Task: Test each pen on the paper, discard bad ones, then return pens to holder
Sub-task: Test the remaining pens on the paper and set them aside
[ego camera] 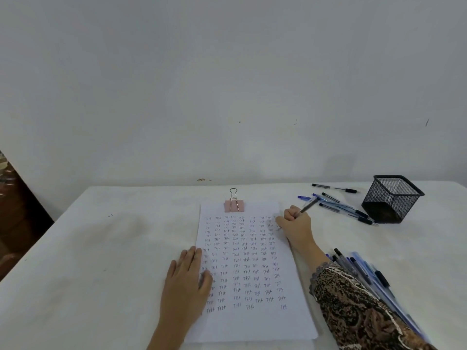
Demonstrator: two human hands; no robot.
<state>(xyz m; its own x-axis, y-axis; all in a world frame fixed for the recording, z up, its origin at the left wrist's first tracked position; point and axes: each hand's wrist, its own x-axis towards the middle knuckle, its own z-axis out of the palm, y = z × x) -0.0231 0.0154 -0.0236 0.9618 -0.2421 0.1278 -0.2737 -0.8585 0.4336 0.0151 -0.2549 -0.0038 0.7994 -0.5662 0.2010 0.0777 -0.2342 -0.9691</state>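
Head view: right hand [294, 219] grip tight round dark pen [309, 205], fingers curled, tip down at top-right edge of paper [252, 324]. Left hand [185, 276] flat, fingers straight, pressing paper's left edge. Paper lies on desk [101, 248], rows of "Test" in blue & black ink, pink binder clip [234, 205] at top. Scattered loose pens [338, 205] btwn right hand & black mesh holder [393, 198] at far right; holder contents: can't tell. 2nd group, pen pile [364, 271], beside patterned sleeve [353, 304], partly hidden by forearm.

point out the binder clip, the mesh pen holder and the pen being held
binder clip [234, 206]: head view, on its pink body
mesh pen holder [389, 202]: head view, on the mesh wall facing the camera
pen [310, 205]: head view, on the barrel sticking out above the right hand [294, 218]
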